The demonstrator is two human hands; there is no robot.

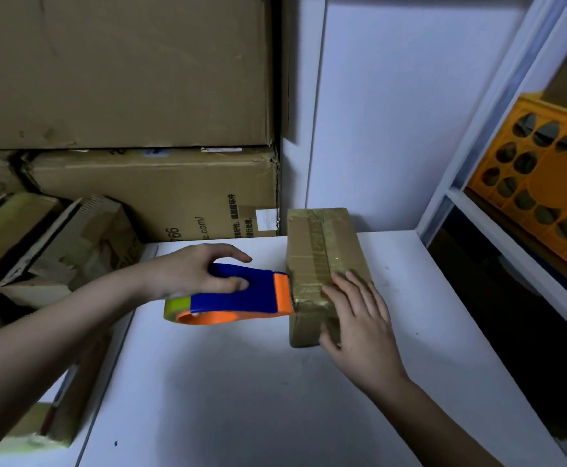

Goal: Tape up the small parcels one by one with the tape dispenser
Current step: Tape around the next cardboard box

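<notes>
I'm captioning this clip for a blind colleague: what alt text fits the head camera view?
A person's left hand holds a blue and orange tape dispenser against the near left side of a small taped cardboard parcel, steadied by the right hand on a white table. Large cardboard boxes are stacked behind; an orange crate sits on a shelf at right.

A white table [241,382] is carrying the work, its top scuffed with a few small dark specks. One small brown parcel [322,261], wrapped in glossy tape, is lying flat on it toward the far right, its far end reaching past the table's back edge.
</notes>
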